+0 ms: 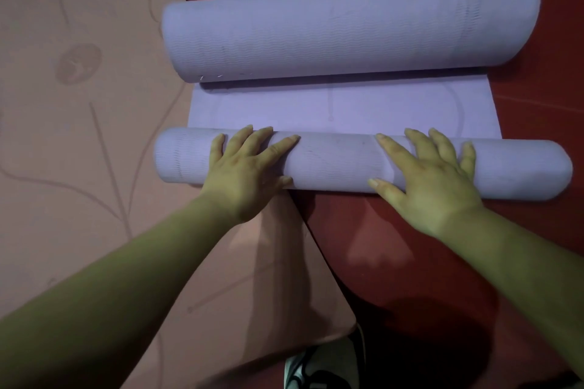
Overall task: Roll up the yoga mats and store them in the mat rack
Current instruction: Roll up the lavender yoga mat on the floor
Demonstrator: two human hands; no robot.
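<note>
Your left hand [249,174] and right hand [433,180] press flat, fingers [284,147] spread, on the mat's [347,107] near roll [335,164] on the floor [553,104]: push evenly, keep ends square toward the far roll [347,31].

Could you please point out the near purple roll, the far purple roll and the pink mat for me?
near purple roll [335,164]: head view, bare middle of its curved top.
far purple roll [347,31]: head view, middle of its ribbed outer surface.
pink mat [79,151]: head view, flat patterned surface at left.
</note>
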